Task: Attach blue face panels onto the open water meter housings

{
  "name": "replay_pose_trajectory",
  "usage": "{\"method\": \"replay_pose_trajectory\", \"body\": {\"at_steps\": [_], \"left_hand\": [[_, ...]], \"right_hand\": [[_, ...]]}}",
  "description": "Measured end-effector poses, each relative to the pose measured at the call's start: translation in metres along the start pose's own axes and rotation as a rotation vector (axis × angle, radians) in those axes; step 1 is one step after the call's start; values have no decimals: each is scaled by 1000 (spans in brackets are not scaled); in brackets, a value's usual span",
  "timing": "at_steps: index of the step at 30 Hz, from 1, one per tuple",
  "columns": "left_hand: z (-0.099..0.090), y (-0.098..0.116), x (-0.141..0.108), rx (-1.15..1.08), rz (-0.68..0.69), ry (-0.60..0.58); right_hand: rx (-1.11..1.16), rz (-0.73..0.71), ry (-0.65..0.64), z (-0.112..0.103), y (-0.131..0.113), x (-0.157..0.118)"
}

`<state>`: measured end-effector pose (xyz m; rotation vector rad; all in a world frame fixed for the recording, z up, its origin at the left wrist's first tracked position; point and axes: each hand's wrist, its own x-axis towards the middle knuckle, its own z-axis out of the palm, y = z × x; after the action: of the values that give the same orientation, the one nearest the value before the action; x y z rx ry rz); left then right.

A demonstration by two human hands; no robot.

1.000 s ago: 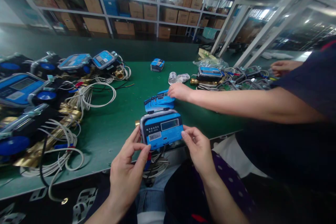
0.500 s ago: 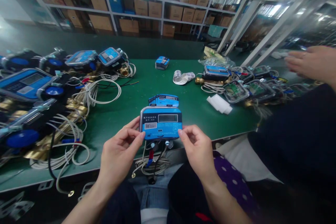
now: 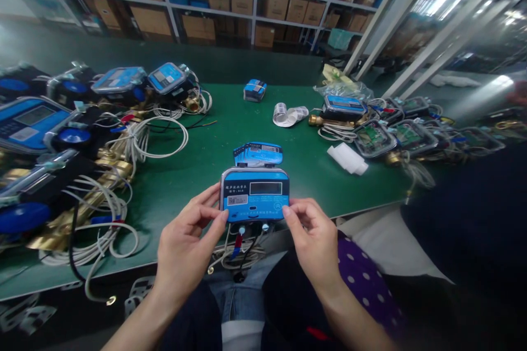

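A blue meter box (image 3: 255, 196) with a dark display faces up near the table's front edge. My left hand (image 3: 187, 238) grips its left side, thumb on the lower left corner. On the opposite side my right hand (image 3: 312, 236) holds the box, thumb at the lower right corner. Some fingertips are hidden behind it. Coiled pale cables (image 3: 242, 255) with a red and a blue band hang below the box. Just behind it lies a fanned stack of blue label plates (image 3: 261, 153).
Blue meters (image 3: 35, 120) with brass pipes and cables crowd the left of the green table (image 3: 230, 126). Farther back are a small blue stack (image 3: 254, 90) and a sticker roll (image 3: 288, 114). White foam (image 3: 348, 159) and open meters (image 3: 374, 138) lie right, beside a person's dark sleeve (image 3: 473, 214).
The other person's hand at the upper right has left the view. The view has shifted slightly. Both my hands keep their hold on the meter box.
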<state>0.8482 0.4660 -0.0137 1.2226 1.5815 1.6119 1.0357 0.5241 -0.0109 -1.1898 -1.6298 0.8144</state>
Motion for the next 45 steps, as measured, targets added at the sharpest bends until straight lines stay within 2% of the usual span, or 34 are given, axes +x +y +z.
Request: {"method": "replay_pose_trajectory", "body": {"at_steps": [8,29,45], "left_hand": [[0,-6,-2,76,44,-12],[1,-16,-2,308,199,54],[-3,-21,-6,314,180,33]], "right_hand": [[-22,-8,12,2,3,-2],[-32,-34,35,4,5,-3],[-47,-50,69,7,8,-2]]}}
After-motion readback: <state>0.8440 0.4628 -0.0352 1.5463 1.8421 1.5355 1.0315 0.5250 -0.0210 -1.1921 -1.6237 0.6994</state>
